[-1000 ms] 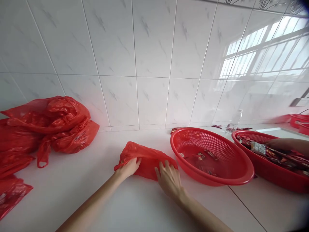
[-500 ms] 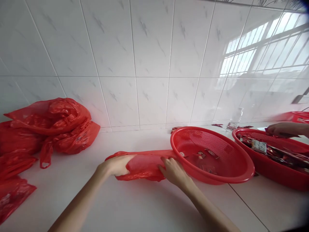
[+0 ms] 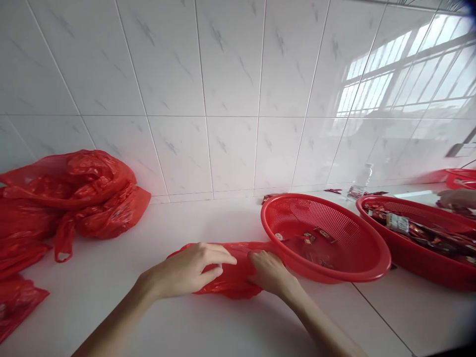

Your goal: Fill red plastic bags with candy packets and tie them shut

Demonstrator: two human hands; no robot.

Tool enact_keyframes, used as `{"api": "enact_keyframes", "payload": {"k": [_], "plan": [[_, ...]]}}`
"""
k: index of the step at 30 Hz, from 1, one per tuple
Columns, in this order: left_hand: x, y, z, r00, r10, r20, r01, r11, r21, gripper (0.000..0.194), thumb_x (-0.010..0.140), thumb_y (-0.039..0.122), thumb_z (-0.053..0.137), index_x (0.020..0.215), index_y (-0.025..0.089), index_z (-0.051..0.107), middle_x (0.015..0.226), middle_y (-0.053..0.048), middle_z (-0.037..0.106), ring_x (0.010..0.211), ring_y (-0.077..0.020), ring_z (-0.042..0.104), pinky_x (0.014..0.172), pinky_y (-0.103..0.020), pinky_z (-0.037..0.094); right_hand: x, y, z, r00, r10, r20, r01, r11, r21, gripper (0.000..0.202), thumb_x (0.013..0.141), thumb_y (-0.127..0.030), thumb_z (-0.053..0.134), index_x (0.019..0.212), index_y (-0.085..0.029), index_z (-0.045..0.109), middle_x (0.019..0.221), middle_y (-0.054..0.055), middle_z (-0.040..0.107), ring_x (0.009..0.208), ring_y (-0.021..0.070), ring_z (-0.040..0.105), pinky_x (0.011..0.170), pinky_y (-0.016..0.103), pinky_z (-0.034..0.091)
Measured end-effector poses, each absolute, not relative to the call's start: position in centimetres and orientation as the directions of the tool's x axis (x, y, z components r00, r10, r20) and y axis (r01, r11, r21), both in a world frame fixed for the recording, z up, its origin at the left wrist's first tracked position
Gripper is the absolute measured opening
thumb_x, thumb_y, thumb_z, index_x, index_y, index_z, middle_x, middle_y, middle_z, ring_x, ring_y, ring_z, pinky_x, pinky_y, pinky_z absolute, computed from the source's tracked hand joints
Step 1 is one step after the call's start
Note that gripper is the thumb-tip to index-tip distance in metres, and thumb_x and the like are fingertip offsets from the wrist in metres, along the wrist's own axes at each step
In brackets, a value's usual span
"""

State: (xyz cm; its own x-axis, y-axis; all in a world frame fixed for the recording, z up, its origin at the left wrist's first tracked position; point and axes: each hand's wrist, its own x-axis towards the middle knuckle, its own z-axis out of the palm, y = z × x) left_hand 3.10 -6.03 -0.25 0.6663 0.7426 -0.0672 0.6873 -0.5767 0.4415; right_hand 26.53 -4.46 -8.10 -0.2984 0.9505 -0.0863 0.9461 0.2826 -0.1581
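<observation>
A thin red plastic bag (image 3: 240, 287) lies on the white counter (image 3: 208, 327), in front of me. Above its left part is my left hand (image 3: 188, 267), fingers stretched out and thumb apart, holding nothing. My right hand (image 3: 270, 271) is at the bag's right end, its fingers curled onto the plastic. Just beyond that hand, a red perforated plastic basket (image 3: 357, 273) overlaps the bag's right edge from my view. A few small wrapped packets (image 3: 325, 234) lie in the bottom of this basket.
Stuffed red plastic bags (image 3: 100, 193) are heaped at the left. Right of the basket stands a second red basket (image 3: 420, 265) full of packets. A clear bottle (image 3: 362, 183) is near the tiled wall (image 3: 234, 148). Another person's hand (image 3: 459, 198) is at the far right.
My left hand has come out of the bag and is over it with fingers straight. The bag has shifted slightly nearer me. The other person's hand has moved right.
</observation>
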Motion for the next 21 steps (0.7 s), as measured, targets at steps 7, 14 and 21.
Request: {"api": "enact_keyframes", "payload": {"k": [7, 14, 21], "plan": [[-1.4, -2.4, -5.8, 0.485, 0.865, -0.13, 0.864, -0.451, 0.225, 0.053, 0.068, 0.016, 0.058, 0.116, 0.035, 0.07, 0.127, -0.004, 0.065, 0.127, -0.0298, 0.053, 0.121, -0.058, 0.012, 26.7, -4.5, -8.9, -0.324, 0.942, -0.087, 0.935, 0.305, -0.178, 0.018, 0.082, -0.029, 0.071, 0.09, -0.015, 0.065, 0.095, 0.01, 0.07, 0.084, 0.0231, 0.065, 0.061, 0.028, 0.038], [-3.0, -1.5, -9.8, 0.447, 0.893, -0.042, 0.858, -0.415, 0.302, 0.065, 0.069, 0.016, 0.056, 0.132, 0.031, 0.059, 0.141, -0.006, 0.055, 0.131, -0.03, 0.051, 0.121, -0.055, 0.019, 26.3, -4.7, -9.8, -0.519, 0.847, 0.11, 0.833, 0.531, -0.154, 0.01, 0.088, -0.02, 0.063, 0.096, -0.015, 0.065, 0.094, 0.01, 0.067, 0.081, 0.0208, 0.062, 0.064, 0.029, 0.041], [-2.5, -2.2, -10.9, 0.44, 0.892, 0.099, 0.799, -0.44, 0.41, 0.058, 0.079, 0.014, 0.051, 0.132, 0.037, 0.057, 0.136, -0.002, 0.058, 0.13, -0.0287, 0.052, 0.118, -0.069, 0.003, 28.4, -9.0, -4.7, -0.658, 0.631, 0.412, 0.443, 0.766, -0.465, 0.021, 0.093, -0.027, 0.06, 0.112, -0.023, 0.067, 0.095, 0.006, 0.071, 0.091, 0.0206, 0.064, 0.082, 0.035, 0.053]]}}
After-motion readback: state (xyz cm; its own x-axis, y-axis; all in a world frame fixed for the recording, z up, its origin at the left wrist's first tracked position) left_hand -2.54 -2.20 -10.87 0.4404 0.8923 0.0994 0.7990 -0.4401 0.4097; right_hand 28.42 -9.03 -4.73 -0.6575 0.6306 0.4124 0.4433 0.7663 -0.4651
